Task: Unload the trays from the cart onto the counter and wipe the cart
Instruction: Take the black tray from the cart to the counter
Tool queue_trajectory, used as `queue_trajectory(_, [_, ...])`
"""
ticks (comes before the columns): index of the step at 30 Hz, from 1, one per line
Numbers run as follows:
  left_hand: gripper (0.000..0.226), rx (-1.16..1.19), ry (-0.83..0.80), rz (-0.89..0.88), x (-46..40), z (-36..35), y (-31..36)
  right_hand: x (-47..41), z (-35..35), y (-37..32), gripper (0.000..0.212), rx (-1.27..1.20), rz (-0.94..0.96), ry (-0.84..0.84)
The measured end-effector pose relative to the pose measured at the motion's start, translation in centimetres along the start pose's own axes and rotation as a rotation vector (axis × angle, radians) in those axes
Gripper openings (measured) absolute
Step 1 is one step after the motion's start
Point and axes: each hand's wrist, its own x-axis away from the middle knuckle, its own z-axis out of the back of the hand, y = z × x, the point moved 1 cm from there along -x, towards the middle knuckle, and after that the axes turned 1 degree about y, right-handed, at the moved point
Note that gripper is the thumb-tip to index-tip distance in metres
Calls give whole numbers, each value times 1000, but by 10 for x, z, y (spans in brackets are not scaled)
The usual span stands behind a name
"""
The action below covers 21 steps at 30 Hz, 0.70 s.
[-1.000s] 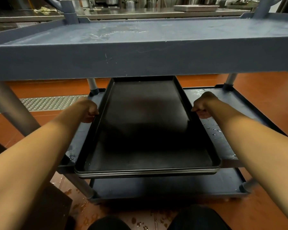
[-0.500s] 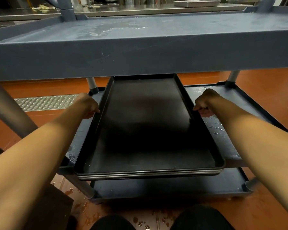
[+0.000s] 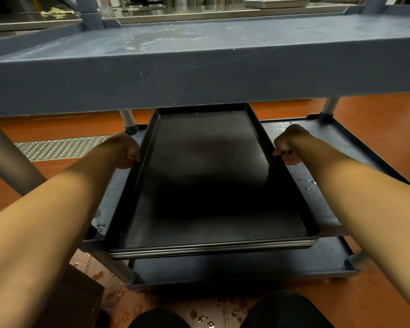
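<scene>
Fig.: we see the left hand (image 3: 126,150) and right hand (image 3: 288,145), each curled round a long edge of the black tray stack (image 3: 211,185), which lies on the cart's middle shelf (image 3: 317,143) w/ its near end past the shelf edge. A grip on both sides likely keeps the stack level under the top shelf (image 3: 199,84). The worktop (image 3: 199,11) lies beyond the cart.

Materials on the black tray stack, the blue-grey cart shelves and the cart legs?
Black rectangular tray stack: dark matte top, maybe coated; the stacked rims at the near edge shine silver, so likely metal. Blue-grey cart top shelf: dull, scuffed and scratched with a moulded lip, looks plastic. Grey round cart leg: smooth tube with a satin sheen, probably metal.
</scene>
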Motion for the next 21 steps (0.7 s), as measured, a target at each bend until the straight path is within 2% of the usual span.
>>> queue_trajectory(4, [14,-5,-19,11,1,1,-1,1,0,-2,14,-17,-28,-13])
queue_trajectory(11, [28,63,7,-8,5,-1,-5,3,-1,0,16,-63,-73,-41])
queue_trajectory(16, [30,163,-4,18,6,-3,-9,2,-3,1,21,-75,-78,-39])
queue_trajectory(19, [14,194,-55,31,18,-4,-9,3,-2,4,24,-75,-89,-57])
queue_trajectory(21, [15,184,-67,25,22,-2,-11,5,0,5,28,-77,-100,-88])
